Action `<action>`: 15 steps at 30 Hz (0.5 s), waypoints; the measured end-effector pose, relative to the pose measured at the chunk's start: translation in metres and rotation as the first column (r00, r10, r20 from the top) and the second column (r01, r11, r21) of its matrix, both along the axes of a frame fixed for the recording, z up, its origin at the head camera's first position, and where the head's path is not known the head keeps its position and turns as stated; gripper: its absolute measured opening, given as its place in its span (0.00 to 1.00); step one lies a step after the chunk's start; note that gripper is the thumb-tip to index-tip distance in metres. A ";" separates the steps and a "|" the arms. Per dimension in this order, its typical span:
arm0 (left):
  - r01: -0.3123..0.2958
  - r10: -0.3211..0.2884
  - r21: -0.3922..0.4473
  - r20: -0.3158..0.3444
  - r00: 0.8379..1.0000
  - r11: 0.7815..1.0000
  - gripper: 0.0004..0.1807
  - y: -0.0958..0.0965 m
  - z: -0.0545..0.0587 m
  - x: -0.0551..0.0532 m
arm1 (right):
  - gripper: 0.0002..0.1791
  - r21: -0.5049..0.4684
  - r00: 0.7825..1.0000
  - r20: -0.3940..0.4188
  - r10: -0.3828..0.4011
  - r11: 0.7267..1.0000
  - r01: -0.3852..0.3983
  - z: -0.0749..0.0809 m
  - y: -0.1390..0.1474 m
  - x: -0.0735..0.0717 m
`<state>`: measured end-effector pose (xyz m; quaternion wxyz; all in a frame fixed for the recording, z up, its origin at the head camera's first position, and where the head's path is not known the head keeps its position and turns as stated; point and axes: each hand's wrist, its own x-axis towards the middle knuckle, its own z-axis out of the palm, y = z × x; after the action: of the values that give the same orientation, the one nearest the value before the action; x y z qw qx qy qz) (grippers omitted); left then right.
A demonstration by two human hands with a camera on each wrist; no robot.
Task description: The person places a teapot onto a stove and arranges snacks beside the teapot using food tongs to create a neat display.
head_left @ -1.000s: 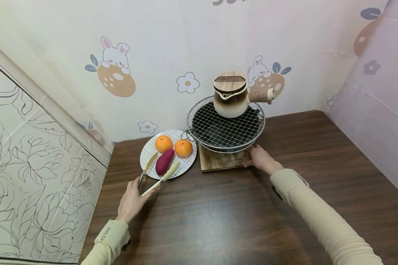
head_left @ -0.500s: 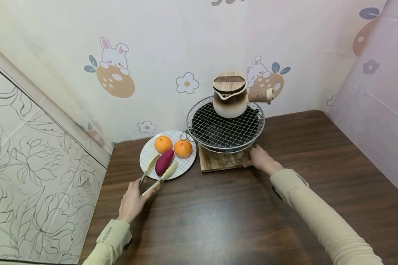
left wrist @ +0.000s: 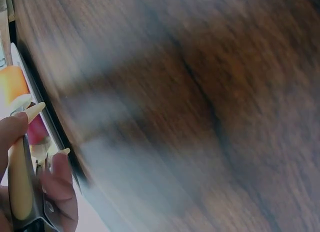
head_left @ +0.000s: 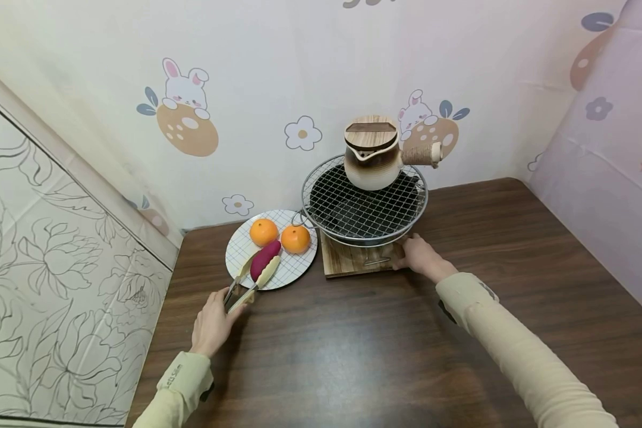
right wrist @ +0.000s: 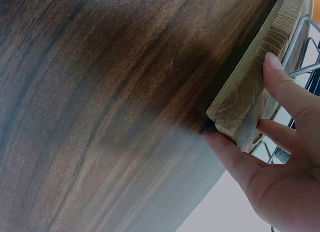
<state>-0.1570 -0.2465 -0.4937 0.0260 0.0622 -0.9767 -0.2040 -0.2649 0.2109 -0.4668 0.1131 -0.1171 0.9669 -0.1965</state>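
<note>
My left hand (head_left: 211, 324) grips a pair of metal tongs (head_left: 235, 297) with cream tips, seen close up in the left wrist view as tongs (left wrist: 21, 182). The tips lie along both sides of a purple sweet potato (head_left: 264, 260) on a white checked plate (head_left: 299, 270). Two oranges, a left orange (head_left: 264, 232) and a right orange (head_left: 296, 239), sit behind it. My right hand (head_left: 421, 257) holds the front right corner of a wooden board (head_left: 348, 261); in the right wrist view, thumb and fingers press around the board's corner (right wrist: 240, 105).
On the board stands a round black grill with a wire rack (head_left: 348, 205); its loop handle overhangs the plate. A lidded clay teapot (head_left: 373, 172) with a wrapped side handle sits on the rack. A patterned cloth wall (head_left: 257, 77) stands behind the dark wooden table (head_left: 326, 356).
The tong tips have drawn together, closing in on the sweet potato, with my left hand nearly in place. My right hand and the board have not moved.
</note>
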 end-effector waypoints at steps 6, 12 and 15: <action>0.007 -0.008 -0.016 -0.018 1.000 1.000 0.32 -0.001 0.002 0.000 | 0.47 0.003 1.000 0.001 -0.002 1.000 0.002 0.001 0.000 0.001; 0.013 -0.014 -0.023 -0.010 1.000 1.000 0.32 -0.002 0.002 0.002 | 0.48 0.008 1.000 0.023 -0.004 1.000 0.003 0.003 -0.001 0.002; 0.014 -0.015 -0.022 -0.013 1.000 1.000 0.32 -0.001 0.004 0.003 | 0.48 0.010 1.000 0.026 -0.001 1.000 0.001 0.004 -0.001 0.002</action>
<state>-0.1540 -0.2480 -0.4894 0.0318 0.0535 -0.9790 -0.1940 -0.2634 0.2098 -0.4627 0.1262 -0.1135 0.9664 -0.1932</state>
